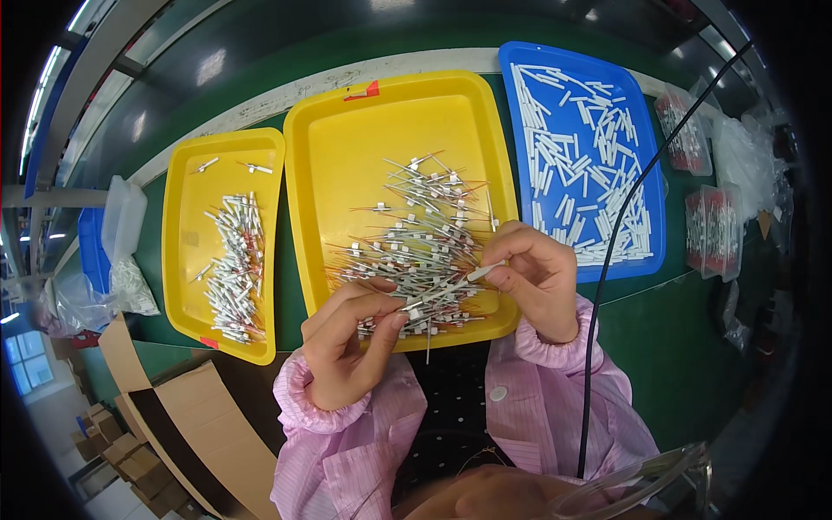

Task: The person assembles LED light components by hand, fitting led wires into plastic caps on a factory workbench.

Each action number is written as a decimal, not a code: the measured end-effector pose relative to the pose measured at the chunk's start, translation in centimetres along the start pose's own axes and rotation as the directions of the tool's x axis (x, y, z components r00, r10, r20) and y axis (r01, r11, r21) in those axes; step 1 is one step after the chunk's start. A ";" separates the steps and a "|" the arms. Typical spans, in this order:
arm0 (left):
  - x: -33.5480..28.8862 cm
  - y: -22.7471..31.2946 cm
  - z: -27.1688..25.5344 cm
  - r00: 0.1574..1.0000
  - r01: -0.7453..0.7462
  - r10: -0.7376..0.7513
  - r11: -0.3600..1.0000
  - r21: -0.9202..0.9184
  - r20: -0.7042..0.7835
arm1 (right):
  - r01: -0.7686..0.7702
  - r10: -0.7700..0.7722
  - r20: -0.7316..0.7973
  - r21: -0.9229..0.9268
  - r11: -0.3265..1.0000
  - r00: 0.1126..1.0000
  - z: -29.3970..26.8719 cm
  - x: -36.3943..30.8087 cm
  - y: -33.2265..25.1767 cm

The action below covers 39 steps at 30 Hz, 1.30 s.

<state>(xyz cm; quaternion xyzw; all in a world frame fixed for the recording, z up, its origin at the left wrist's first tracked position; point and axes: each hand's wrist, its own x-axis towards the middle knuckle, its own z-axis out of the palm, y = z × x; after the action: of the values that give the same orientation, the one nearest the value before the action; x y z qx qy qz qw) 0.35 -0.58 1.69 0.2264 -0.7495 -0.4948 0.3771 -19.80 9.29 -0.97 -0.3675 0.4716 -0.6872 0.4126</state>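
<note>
Over the near edge of the large yellow tray (347, 139), my left hand (347, 342) pinches a thin wired part with a small white block (414, 313). My right hand (539, 276) grips a short white tube (479, 272) between thumb and fingertips. The two pieces nearly line up end to end; whether they touch I cannot tell. Beneath both hands lies a pile of similar wired parts (425, 234) with white blocks and reddish leads. To the right, a blue tray (555, 208) holds many loose white tubes (611, 130).
A smaller yellow tray (186, 260) with white-sleeved wired parts stands left. Clear boxes of parts (715, 230) and plastic bags (750, 147) lie far right. A black cable (620, 221) crosses the view near my right arm. An open cardboard box (204, 416) sits at lower left.
</note>
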 end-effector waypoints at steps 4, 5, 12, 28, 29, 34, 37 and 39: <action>0.1 0.2 -0.1 0.999 -0.003 0.002 1.000 0.027 0.042 | 0.037 -0.034 0.053 -0.048 0.998 0.998 0.0 0.0 -0.2; 0.0 0.2 -0.1 0.998 0.007 -0.008 1.000 0.011 0.057 | 0.060 -0.054 0.064 -0.093 0.994 0.996 0.1 0.0 -0.4; -0.1 0.9 0.1 0.941 0.292 -0.259 0.947 -0.135 0.215 | 0.663 -0.547 0.375 -0.454 0.595 0.748 1.4 0.2 -1.0; 1.8 -6.8 -6.3 0.881 0.104 0.407 0.332 0.938 -0.242 | -0.112 -0.379 -0.292 -0.896 0.430 0.878 -3.0 0.8 0.2; 2.3 -7.3 -7.9 0.863 0.155 0.435 0.257 0.954 -0.257 | -0.209 -0.322 -0.281 -0.948 0.240 0.904 -4.4 0.7 -0.2; 2.0 -4.5 -3.2 0.942 0.134 0.279 0.196 0.971 -0.186 | -0.132 -0.233 -0.109 -0.987 -0.086 0.966 -7.9 -0.2 1.9; -2.6 -1.4 2.2 0.962 -0.091 -0.136 0.654 0.751 0.235 | -0.234 -0.143 -0.235 -0.972 0.024 0.961 -7.7 0.4 2.7; -4.1 -1.5 4.2 0.953 -0.069 -0.192 0.612 0.788 0.233 | -0.232 -0.134 -0.234 -0.972 0.025 0.963 -7.2 1.1 2.7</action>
<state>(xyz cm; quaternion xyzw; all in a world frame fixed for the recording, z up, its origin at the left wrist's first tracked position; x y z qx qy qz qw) -0.50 4.15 -2.07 0.3186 -0.9290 -0.1559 0.1059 -26.02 10.21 -5.46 -0.4396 0.8782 -0.1886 -0.0035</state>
